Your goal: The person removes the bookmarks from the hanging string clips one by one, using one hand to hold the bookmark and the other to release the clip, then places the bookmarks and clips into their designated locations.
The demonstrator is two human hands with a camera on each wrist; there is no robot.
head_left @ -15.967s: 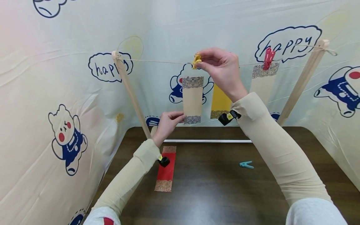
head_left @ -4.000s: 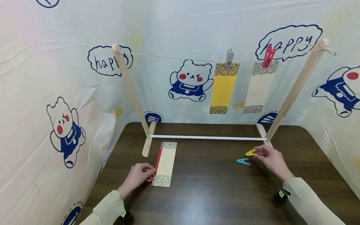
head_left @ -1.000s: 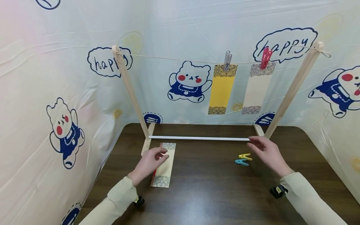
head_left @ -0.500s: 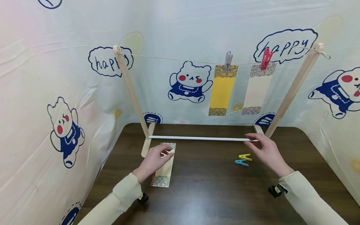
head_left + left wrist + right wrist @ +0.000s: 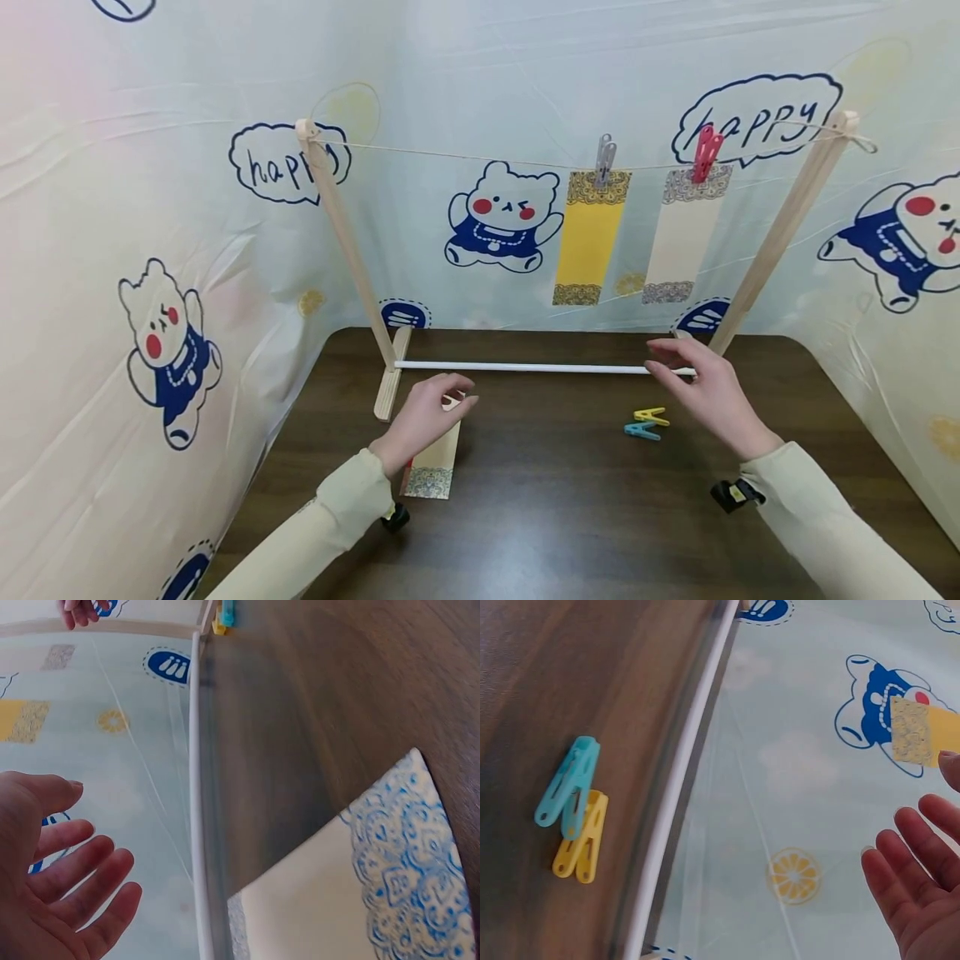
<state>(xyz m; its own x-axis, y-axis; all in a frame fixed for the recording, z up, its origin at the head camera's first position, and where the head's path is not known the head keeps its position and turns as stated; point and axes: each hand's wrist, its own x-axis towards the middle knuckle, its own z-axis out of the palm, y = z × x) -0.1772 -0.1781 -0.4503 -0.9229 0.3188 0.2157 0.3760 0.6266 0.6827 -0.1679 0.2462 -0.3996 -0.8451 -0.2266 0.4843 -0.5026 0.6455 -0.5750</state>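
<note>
Left hand (image 5: pixel 420 418): fingers loose, empty, above the cream card (image 5: pixel 433 457) near the tabletop's (image 5: pixel 555 517) left edge.
Right hand (image 5: pixel 705 392): fingers spread, empty, beside the yellow peg (image 5: pixel 649 414) and blue peg (image 5: pixel 639 430).
Obstruction: white rod (image 5: pixel 525 367) along the back edge.

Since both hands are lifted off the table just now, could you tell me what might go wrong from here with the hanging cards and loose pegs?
1. The right hand hovers open close to the white rod of the wooden stand; a knock could shake the string and swing the yellow card and cream card.
2. The yellow peg and blue peg lie touching; reaching for one may drag the other.
3. The left hand is above the stacked cards; a careless lift may take both.
</note>
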